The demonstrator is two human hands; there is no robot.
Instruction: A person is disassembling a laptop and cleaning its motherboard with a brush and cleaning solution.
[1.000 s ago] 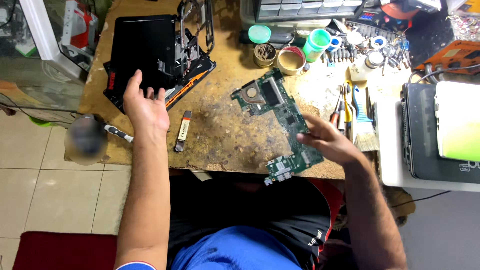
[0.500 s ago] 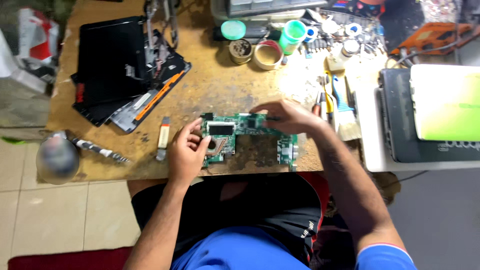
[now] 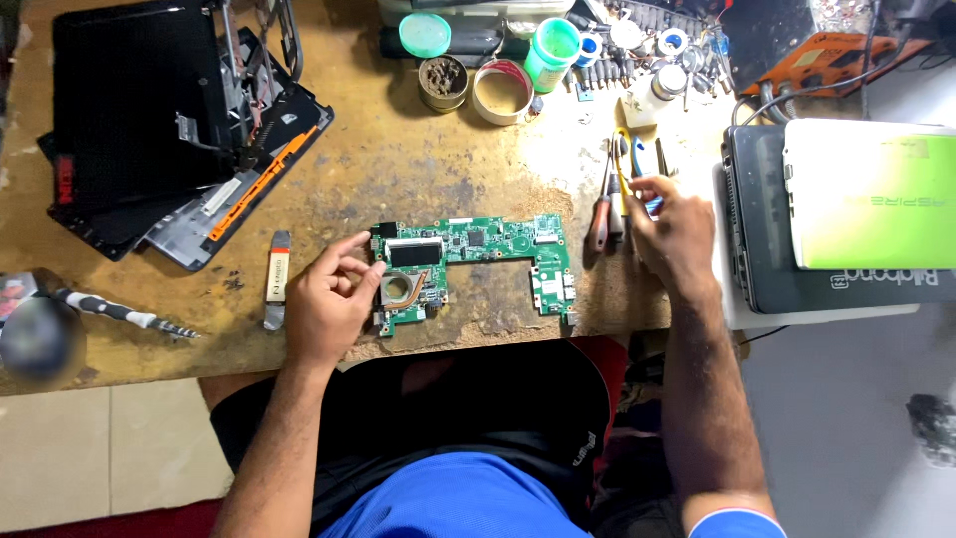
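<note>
Surface: worn wooden workbench (image 3: 448,159).
Left hand: your left hand (image 3: 324,299) rests curled at the green circuit board (image 3: 468,264), fingertips touching its left edge.
Right hand: your right hand (image 3: 672,234), right of the board, fingers pinched narrow over the hand tools (image 3: 622,189); whether it grips one, you cannot tell.

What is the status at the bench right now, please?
Left hand steadying green circuit board. Right hand at the hand tools, grip unclear. Nothing on the board.

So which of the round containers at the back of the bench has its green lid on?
The tall green tub, capped. The dark pot and cream tin beside it stand open.
</note>
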